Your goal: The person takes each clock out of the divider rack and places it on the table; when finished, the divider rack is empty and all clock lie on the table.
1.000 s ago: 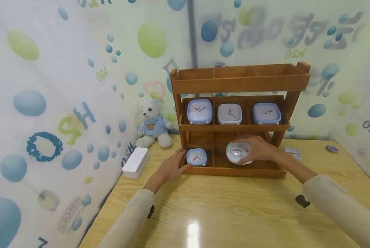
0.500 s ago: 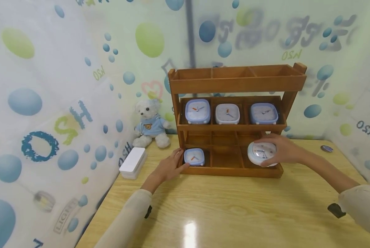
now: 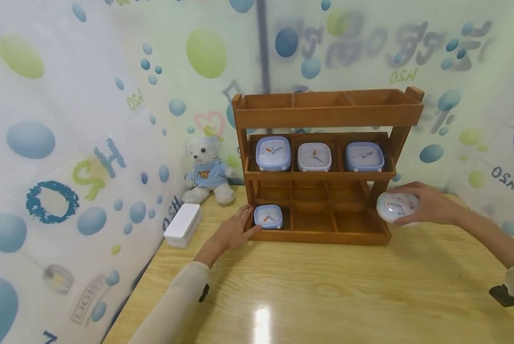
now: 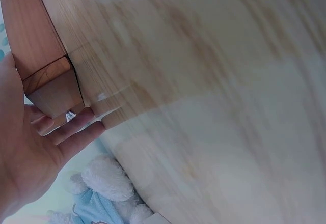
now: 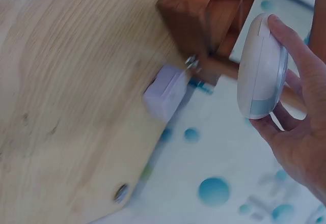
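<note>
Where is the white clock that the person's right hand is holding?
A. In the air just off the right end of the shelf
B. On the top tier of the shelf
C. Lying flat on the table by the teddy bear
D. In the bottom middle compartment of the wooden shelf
A: the right hand grips the white clock clear of the table, just past the right end of the wooden shelf.

Staged recording booth — bubble-printed plastic curtains (image 3: 67, 119) enclose a wooden bench (image 3: 325, 291) bearing a three-tier wooden shelf (image 3: 325, 114) of alarm clocks (image 3: 273, 153) and a teddy bear (image 3: 206, 170).
</note>
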`<state>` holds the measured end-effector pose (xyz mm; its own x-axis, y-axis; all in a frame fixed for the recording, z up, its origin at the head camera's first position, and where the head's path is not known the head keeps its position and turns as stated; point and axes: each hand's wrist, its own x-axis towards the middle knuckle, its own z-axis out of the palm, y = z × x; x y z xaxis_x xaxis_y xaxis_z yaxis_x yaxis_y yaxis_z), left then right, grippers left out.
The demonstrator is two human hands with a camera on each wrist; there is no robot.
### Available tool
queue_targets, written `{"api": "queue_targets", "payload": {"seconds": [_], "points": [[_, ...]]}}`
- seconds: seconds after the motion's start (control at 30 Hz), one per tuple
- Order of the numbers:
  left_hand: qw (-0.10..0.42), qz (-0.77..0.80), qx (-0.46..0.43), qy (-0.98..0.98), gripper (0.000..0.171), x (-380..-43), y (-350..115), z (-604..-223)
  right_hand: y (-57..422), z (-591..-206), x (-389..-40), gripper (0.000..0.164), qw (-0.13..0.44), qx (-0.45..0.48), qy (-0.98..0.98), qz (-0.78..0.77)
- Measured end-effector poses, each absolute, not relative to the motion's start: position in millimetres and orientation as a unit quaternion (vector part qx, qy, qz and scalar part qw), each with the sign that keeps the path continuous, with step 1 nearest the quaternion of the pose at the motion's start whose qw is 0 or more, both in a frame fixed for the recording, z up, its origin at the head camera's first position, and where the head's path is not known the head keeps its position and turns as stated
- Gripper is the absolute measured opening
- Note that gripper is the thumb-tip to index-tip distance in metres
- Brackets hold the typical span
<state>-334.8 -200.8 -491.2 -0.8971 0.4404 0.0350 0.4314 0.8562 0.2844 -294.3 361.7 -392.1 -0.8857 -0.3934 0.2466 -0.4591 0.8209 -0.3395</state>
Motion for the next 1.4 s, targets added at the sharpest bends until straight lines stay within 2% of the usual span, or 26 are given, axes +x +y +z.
{"api": "queue_targets", "payload": {"seconds": [0.43, 0.67, 1.03, 1.4], "points": [[0.011, 0.140, 0.233, 0.962, 0.088, -336, -199, -490, 449, -423, -316, 0.093, 0.015, 0.114, -0.979, 0.169], [0.014, 0.137, 0.232, 0.963, 0.089, -335, -199, -489, 482, -446, -314, 0.099, -0.030, 0.061, -0.982, 0.179], [0.011, 0.141, 0.229, 0.963, 0.088, -337, -199, -490, 484, -467, -314, 0.094, -0.015, 0.082, -0.978, 0.192], [0.011, 0.148, 0.227, 0.963, 0.087, -333, -199, -488, 471, -472, -314, 0.095, -0.039, 0.060, -0.978, 0.194]]}}
